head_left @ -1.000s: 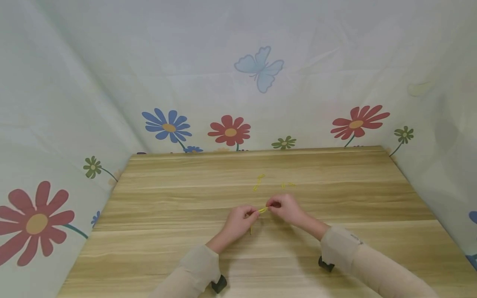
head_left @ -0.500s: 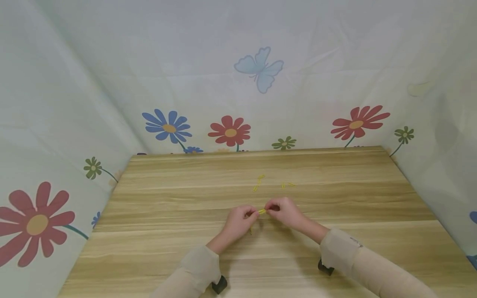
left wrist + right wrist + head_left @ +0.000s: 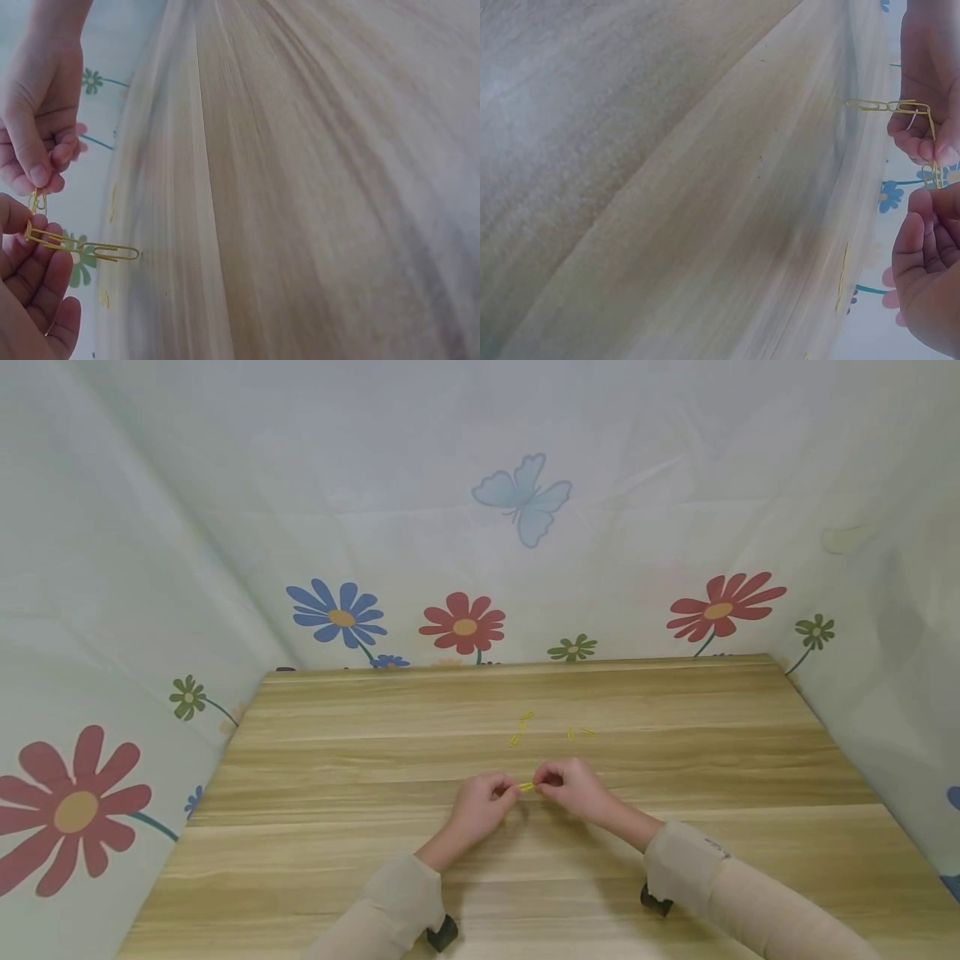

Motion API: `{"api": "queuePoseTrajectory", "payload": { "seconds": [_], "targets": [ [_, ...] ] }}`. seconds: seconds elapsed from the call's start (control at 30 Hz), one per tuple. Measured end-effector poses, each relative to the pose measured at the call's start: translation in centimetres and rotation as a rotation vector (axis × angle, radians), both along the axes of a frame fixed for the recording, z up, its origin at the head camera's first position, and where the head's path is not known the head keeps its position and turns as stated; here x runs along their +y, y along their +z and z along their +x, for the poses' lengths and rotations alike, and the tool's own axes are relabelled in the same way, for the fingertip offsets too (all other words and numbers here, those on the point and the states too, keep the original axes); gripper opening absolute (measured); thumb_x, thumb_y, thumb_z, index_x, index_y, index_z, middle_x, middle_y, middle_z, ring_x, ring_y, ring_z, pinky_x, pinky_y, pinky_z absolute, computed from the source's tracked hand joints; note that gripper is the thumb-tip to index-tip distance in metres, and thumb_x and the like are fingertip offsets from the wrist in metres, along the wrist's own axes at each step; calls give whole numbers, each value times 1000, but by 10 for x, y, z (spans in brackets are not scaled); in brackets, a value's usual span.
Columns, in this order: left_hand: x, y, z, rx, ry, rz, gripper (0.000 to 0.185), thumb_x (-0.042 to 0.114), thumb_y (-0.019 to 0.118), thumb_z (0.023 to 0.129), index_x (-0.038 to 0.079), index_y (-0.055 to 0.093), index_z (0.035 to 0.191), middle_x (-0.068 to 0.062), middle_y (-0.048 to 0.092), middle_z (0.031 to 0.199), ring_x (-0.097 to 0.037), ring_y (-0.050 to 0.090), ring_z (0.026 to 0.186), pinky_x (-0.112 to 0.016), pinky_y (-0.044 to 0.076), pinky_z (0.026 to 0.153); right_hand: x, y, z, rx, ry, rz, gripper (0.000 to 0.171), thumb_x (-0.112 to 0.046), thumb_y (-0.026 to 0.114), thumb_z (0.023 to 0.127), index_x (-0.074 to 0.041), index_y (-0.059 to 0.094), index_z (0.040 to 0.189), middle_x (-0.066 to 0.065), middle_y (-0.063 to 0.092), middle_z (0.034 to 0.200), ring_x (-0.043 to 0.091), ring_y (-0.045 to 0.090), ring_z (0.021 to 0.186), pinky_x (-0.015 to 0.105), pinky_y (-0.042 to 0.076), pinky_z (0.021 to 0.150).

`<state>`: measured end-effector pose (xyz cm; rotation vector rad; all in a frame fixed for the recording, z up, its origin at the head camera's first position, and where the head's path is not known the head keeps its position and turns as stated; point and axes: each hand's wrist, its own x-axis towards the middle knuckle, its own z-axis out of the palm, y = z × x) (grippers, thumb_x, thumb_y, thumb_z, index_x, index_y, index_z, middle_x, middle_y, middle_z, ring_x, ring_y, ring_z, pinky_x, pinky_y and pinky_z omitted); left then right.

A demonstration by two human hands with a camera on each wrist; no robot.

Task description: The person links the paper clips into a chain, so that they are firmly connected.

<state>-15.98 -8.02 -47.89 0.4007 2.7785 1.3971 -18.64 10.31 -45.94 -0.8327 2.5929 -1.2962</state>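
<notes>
In the head view my left hand (image 3: 483, 804) and right hand (image 3: 576, 787) meet fingertip to fingertip over the table. Between them shows a yellow paper clip (image 3: 527, 787). My left thumb and fingers pinch a short chain of linked yellow paper clips (image 3: 116, 250), whose free end hangs down in the left wrist view. My right thumb and forefinger pinch the paper clip (image 3: 932, 176) at the chain's upper end. The fingertips hide part of where the clips overlap.
On the wooden table (image 3: 337, 760), beyond the hands, lies a row of yellow paper clips (image 3: 522, 727). Right of it are two separate paper clips, one (image 3: 570, 734) beside the other (image 3: 588, 732). A flower-printed cloth (image 3: 600, 527) surrounds the table's back and sides.
My right hand has shifted slightly left and toward me, bringing its fingertips nearer the left ones, so less of the paper clip shows between them. The left hand has hardly moved.
</notes>
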Motion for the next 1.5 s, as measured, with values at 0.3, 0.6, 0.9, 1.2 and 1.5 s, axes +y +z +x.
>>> {"api": "queuePoseTrajectory", "payload": {
  "seconds": [0.3, 0.6, 0.9, 1.2, 1.5],
  "targets": [
    [-2, -2, 0, -9, 58, 3, 17, 17, 53, 82, 6, 66, 79, -1, 64, 67, -1, 45, 43, -17, 39, 43, 2, 0, 0, -21, -20, -19, 7, -3, 58, 81, 2, 63, 80, 11, 65, 75, 3, 50, 62, 17, 44, 56],
    [-6, -3, 0, 11, 52, -20, 16, 16, 53, 83, 7, 66, 77, 2, 62, 66, -2, 46, 50, -17, 41, 49, 4, -2, -2, -35, -24, -7, 8, -3, 57, 82, 1, 63, 82, 13, 65, 78, 3, 50, 62, 18, 44, 57],
    [-9, -8, 0, 22, 13, -35, 18, 22, 53, 87, 10, 67, 85, 2, 66, 78, -7, 59, 73, -19, 46, 65, 5, 1, -1, -46, -44, -18, 7, -4, 58, 81, 1, 63, 81, 9, 64, 76, 5, 50, 63, 18, 44, 57],
    [-12, -11, 0, 24, -76, -38, 21, 23, 52, 89, 8, 65, 84, 2, 61, 72, -5, 49, 66, -19, 42, 62, 5, -1, 0, -100, -60, -55, 7, -4, 60, 81, 2, 63, 82, 11, 64, 76, 5, 50, 61, 17, 44, 55],
    [-10, -10, 3, 29, -121, -75, 19, 22, 53, 88, 9, 64, 96, -1, 66, 95, -14, 60, 90, -29, 47, 79, 0, 2, 4, -192, -62, -138, 9, -3, 60, 80, 5, 62, 84, 16, 63, 78, 9, 54, 64, 22, 48, 55]
  ]
}}
